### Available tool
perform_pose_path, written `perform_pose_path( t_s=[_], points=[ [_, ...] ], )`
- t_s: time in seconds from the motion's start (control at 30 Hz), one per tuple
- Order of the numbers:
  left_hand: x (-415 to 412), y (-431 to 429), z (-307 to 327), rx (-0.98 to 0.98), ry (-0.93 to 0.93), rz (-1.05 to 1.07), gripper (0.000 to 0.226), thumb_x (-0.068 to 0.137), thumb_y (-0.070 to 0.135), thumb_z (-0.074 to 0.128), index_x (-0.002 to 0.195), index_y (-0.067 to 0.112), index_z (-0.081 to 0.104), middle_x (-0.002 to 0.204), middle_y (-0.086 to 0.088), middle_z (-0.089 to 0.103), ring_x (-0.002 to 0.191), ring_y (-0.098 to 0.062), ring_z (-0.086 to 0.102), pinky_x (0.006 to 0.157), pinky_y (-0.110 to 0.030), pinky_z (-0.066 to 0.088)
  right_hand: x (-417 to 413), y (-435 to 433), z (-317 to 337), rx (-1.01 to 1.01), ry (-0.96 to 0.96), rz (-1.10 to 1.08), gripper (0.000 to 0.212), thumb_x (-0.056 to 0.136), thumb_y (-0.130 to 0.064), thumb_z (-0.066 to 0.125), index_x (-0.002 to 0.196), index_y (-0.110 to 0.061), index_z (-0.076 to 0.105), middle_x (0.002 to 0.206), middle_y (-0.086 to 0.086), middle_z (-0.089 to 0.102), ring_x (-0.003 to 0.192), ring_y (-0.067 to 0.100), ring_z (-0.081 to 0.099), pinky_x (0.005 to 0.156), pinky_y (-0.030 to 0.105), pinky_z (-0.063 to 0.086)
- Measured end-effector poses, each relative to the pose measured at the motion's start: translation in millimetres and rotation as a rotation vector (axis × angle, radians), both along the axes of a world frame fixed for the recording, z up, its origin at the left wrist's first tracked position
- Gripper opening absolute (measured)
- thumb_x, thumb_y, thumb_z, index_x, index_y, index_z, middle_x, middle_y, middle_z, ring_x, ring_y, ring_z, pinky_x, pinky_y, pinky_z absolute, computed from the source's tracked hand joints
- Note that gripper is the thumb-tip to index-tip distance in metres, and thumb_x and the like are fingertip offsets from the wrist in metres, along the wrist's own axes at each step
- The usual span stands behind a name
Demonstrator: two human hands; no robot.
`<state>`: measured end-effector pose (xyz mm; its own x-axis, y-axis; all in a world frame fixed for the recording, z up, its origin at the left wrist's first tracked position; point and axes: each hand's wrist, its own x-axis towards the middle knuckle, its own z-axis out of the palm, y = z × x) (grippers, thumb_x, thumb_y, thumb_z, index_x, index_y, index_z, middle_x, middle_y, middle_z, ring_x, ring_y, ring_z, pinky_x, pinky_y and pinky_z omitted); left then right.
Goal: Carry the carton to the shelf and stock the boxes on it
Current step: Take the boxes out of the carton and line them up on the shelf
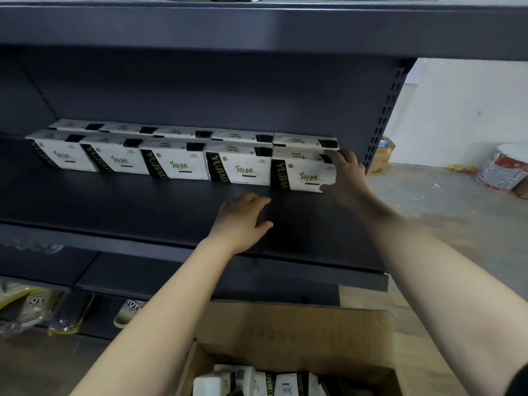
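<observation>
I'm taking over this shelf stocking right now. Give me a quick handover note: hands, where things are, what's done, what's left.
Right hand: grips the right edge of the rightmost front box, which stands on the shelf.
Left hand: open, empty, over the bare shelf front.
Done: stocked boxes stand in two rows of five; the carton sits open below.
Left: carton boxes to stock.

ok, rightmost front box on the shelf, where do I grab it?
By its free right end, coming from the right: the rightmost front box stands upright, neighbouring box close on its left, back box behind. The right hand grips there, fingers over the top, thumb low.
</observation>
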<state>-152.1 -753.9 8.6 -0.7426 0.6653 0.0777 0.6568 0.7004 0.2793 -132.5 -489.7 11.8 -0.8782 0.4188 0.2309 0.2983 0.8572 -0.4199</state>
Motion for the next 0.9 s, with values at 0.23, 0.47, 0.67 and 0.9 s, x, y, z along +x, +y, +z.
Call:
perform_pose_path(
  t_s=[0.23, 0.47, 0.67, 0.9],
  points=[
    [39.2, 8.6, 0.4, 0.005, 0.027, -0.029, 0.057, 0.095, 0.043, 0.054, 0.147, 0.025, 0.038, 0.148, 0.0, 0.043, 0.136, -0.023, 0.039, 0.108, -0.042, 0.035, 65.3, -28.1, -16.2, -0.1, 0.16, 0.081, 0.082, 0.076, -0.021, 0.071, 0.147, -0.02, 0.03, 0.143, 0.009, 0.037, 0.132, 0.033, 0.033, 0.108, 0.044, 0.034],
    [96.8, 18.3, -6.2, 0.021, 0.039, -0.026, 0.056, 0.095, 0.041, 0.053, 0.146, 0.025, 0.04, 0.145, 0.001, 0.045, 0.132, -0.021, 0.044, 0.103, -0.042, 0.035, 138.5, -49.7, -16.3, -0.065, 0.216, 0.185, 0.069, 0.08, -0.027, 0.069, 0.142, -0.021, 0.04, 0.14, 0.005, 0.046, 0.126, 0.03, 0.045, 0.097, 0.036, 0.039],
    [141.8, 15.0, -15.9, 0.024, 0.038, 0.0, 0.056, 0.095, 0.042, 0.053, 0.146, 0.023, 0.04, 0.145, 0.0, 0.046, 0.131, -0.022, 0.045, 0.103, -0.042, 0.038, 190.1, -56.3, -31.7, -0.149, 0.279, 0.264, 0.051, 0.084, -0.024, 0.068, 0.131, -0.018, 0.048, 0.115, -0.002, 0.051, 0.098, 0.011, 0.052, 0.081, 0.023, 0.042],
    [184.0, -0.2, -35.6, 0.014, -0.028, 0.071, 0.055, 0.096, 0.041, 0.052, 0.147, 0.024, 0.039, 0.146, 0.001, 0.045, 0.13, -0.021, 0.045, 0.105, -0.043, 0.035, 228.9, -64.2, -67.2, -0.215, 0.222, 0.319, 0.043, 0.085, -0.026, 0.068, 0.124, -0.021, 0.051, 0.106, -0.004, 0.054, 0.088, 0.012, 0.057, 0.075, 0.028, 0.047]
  ],
)
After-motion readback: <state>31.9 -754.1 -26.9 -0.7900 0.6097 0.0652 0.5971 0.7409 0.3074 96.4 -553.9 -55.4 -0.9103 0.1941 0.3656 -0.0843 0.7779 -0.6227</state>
